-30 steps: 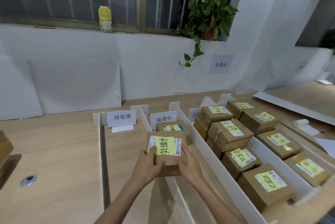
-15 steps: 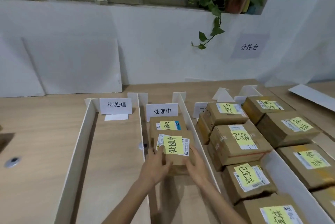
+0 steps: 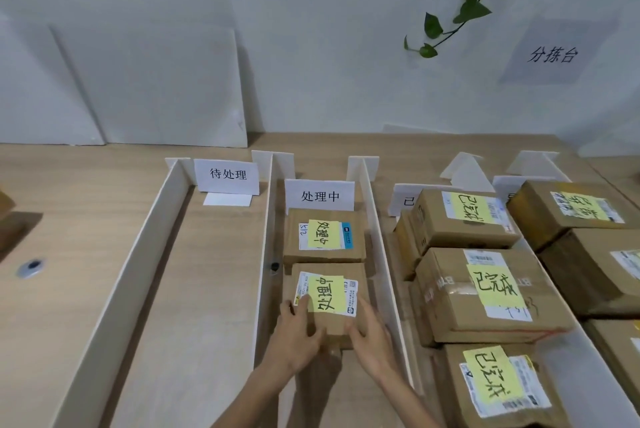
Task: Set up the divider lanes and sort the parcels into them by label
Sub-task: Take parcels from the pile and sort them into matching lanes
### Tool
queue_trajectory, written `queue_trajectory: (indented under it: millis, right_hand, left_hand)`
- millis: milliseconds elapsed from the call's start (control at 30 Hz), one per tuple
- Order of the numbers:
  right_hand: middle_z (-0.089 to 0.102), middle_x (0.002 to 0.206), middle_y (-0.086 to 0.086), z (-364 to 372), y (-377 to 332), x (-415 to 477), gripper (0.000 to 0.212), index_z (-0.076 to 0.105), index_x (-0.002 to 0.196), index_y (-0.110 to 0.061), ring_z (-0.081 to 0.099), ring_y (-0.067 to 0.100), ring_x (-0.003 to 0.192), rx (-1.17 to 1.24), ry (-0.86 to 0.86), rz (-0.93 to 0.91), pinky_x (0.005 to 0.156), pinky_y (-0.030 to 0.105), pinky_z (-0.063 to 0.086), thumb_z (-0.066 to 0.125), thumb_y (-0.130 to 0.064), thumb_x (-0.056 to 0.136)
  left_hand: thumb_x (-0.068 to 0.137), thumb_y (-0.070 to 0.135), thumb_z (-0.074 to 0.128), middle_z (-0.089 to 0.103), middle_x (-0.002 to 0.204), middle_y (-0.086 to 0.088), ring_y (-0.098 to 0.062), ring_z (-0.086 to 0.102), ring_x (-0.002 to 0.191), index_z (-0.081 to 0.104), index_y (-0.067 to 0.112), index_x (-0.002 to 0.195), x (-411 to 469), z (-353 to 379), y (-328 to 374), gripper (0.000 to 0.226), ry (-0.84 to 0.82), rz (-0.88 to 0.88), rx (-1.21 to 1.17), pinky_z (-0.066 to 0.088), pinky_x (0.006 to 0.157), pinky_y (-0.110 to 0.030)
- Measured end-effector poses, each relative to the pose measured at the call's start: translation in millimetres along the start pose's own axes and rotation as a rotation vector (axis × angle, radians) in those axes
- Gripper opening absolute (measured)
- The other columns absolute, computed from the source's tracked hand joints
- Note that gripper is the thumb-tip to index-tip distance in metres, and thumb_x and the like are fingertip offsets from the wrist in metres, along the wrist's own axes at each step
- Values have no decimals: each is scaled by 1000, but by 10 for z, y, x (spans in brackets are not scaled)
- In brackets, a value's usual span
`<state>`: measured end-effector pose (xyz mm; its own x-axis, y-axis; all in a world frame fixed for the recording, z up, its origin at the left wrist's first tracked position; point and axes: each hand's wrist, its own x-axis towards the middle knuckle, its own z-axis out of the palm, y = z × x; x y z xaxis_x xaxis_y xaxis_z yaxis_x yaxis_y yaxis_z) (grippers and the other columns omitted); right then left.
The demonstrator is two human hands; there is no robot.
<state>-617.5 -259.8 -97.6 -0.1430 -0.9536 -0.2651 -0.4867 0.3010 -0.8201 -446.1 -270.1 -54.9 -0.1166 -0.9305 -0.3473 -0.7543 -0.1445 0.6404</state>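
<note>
Now both hands grasp 1 brown parcel [image 3: 330,322] at its near corners. The left hand [image 3: 294,334] has its thumb on the yellow note and the right hand [image 3: 372,337] curls round the right side. This parcel sits in the middle lane, just beside a second parcel [image 3: 323,247] farther back. I cannot tell whether it rests fully on the surface [image 3: 79,219]. Both carry yellow notes reading 处理中, matching the sign card [image 3: 319,195] at the lane's far end.

White divider boards wall the lanes: 1 on the left [image 3: 138,271], 1 at the left hand's side [image 3: 265,247] and 1 at the right hand's side [image 3: 377,237]. The left lane has a card reading 待处理 [image 3: 227,174] at its far end.

The lane to the right holds 3 parcels in a row, far [image 3: 460,219], middle [image 3: 485,292] and near [image 3: 498,389], each noted 已完成. Beyond them, at the right edge, more parcels [image 3: 571,209] lie with yellow notes too blurred to read.

A small dark object [image 3: 274,266] lies against the divider beside the middle lane's parcels. A round metal fitting [image 3: 32,267] sits in the surface far left. White boards [image 3: 152,88] lean on the wall, a vine [image 3: 460,8] hangs down, and a paper [image 3: 552,55] reads 分拣台.
</note>
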Motion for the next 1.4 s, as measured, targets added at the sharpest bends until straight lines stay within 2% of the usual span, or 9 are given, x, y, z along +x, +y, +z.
queue_trajectory:
  millis: [133,267,433,533,600,700,900,1067,1400]
  right_hand:
    - [46,142,-19,37,22,68,59,36,145,-42,37,9,137,-7,20,-4,109,38,42,58,-21,96]
    - [40,147,-16,50,-12,61,61,33,146,-44,32,14,142,-52,32,-23,112,43,39,57,-20,96]
    - [18,161,-2,55,-111,-72,58,32,148,-41,13,27,150,-184,88,-43,115,50,32,54,-22,98]
    - [6,163,-5,107,-233,-231,58,30,148,-42,6,26,151,-262,134,-86,116,52,29,52,-24,98]
    - [8,162,-5,181,-378,-362,58,26,151,-39,9,26,150,-318,158,-96,117,50,28,50,-27,99]
    - [9,163,5,390,-766,-594,63,22,154,-32,15,31,147,-372,157,-104,117,47,28,50,-24,98]
    - [7,164,7,1180,-1739,-1189,58,24,153,-27,6,27,150,-383,108,-249,118,44,21,47,-30,100]
    - [-6,164,6,2055,-2446,-1731,60,14,155,-29,8,29,150,-475,-6,-314,116,46,20,40,-39,102]
    - [-4,164,9,3647,-3645,-2417,62,12,156,-25,9,29,150,-497,-225,-567,116,42,21,39,-39,102]
  left_hand:
    - [93,43,55,25,151,-4,-24,42,134,18,28,153,65,51,-35,72,11,-3,-30,43,103,-32]
    - [94,44,53,24,152,-5,-25,39,136,18,28,153,108,48,-61,70,16,7,-22,43,102,-32]
    - [91,52,49,14,160,-5,-29,25,146,14,34,154,-20,-95,-104,74,-3,77,-1,37,113,-43]
    - [96,49,49,25,155,2,-20,32,142,21,41,151,-223,-345,-107,62,53,168,-56,37,109,-35]
    - [98,49,47,33,152,3,-18,32,142,28,42,147,-397,-576,-140,53,78,206,-108,37,107,-29]
    - [99,44,49,24,158,-1,-20,23,147,31,30,150,-711,-1003,-275,56,121,235,-127,30,113,-32]
    - [98,44,50,12,164,-5,-20,13,151,23,27,155,-1428,-1969,-1016,66,255,201,-67,22,118,-33]
    - [98,41,52,14,163,-10,-21,13,151,24,23,155,-2163,-2837,-1829,66,391,143,-46,22,118,-34]
    - [95,44,52,31,153,-1,-20,30,142,33,27,150,-3329,-4043,-3318,61,651,-37,-60,35,111,-38]
